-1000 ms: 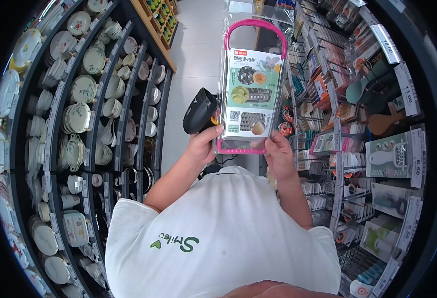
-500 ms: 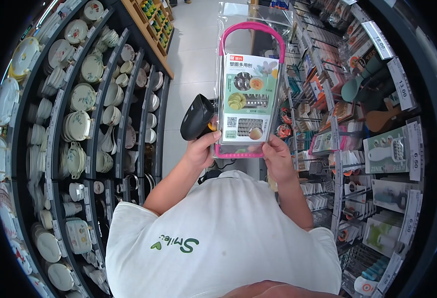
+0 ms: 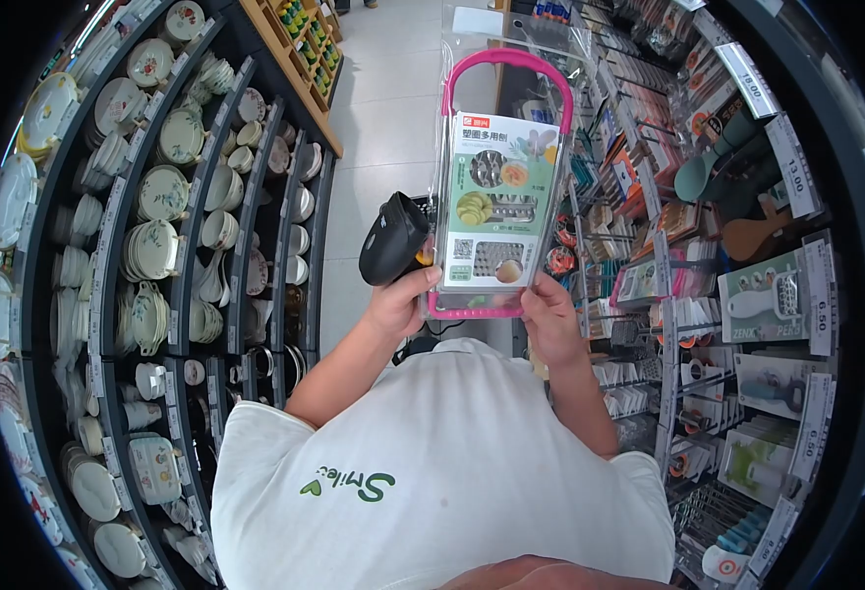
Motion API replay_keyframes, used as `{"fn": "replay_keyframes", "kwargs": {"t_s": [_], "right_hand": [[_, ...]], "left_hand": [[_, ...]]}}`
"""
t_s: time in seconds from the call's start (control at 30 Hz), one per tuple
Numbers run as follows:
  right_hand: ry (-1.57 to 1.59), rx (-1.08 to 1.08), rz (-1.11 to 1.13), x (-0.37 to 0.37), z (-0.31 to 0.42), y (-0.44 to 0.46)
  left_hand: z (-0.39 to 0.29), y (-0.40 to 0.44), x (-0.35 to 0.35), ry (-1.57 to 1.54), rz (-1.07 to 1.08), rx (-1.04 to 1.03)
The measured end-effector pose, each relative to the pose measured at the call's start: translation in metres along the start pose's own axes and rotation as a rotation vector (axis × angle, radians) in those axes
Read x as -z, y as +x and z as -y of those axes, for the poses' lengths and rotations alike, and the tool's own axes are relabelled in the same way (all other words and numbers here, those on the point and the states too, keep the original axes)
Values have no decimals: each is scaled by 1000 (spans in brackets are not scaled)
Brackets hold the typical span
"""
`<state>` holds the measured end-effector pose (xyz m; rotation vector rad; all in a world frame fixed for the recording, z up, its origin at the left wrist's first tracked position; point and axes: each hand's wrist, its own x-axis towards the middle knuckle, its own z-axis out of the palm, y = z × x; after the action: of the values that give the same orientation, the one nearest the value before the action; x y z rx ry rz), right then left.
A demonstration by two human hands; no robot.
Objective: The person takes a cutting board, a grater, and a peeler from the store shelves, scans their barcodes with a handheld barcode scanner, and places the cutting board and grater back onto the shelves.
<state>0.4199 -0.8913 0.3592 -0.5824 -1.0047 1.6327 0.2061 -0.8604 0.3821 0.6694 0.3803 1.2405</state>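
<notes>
A packaged multi-use grater with a pink frame and a green-and-white printed card stands nearly upright in front of me, inside a clear plastic bag. My left hand is closed, its thumb pressing the grater's lower left corner. That same hand also carries a black barcode scanner, whose head sticks out to the left of the package; its handle is mostly hidden. At the lower right corner, my right hand pinches the package between thumb and fingers.
On the left, shelves hold patterned plates, bowls and spoons. To the right, a rack carries hanging kitchen tools, including a carded peeler, with price tags along its edge. A tiled aisle floor runs ahead between them.
The grater has shifted slightly right and down and tilted a little. The scanner has turned slightly in my left hand's grasp. Both hands keep hold.
</notes>
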Motion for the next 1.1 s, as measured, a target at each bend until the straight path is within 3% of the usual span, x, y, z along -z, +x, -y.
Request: {"fn": "replay_keyframes", "kwargs": {"t_s": [1.1], "right_hand": [[21, 1, 7, -3, 0, -4]], "left_hand": [[3, 0, 10, -29, -34, 48]]}}
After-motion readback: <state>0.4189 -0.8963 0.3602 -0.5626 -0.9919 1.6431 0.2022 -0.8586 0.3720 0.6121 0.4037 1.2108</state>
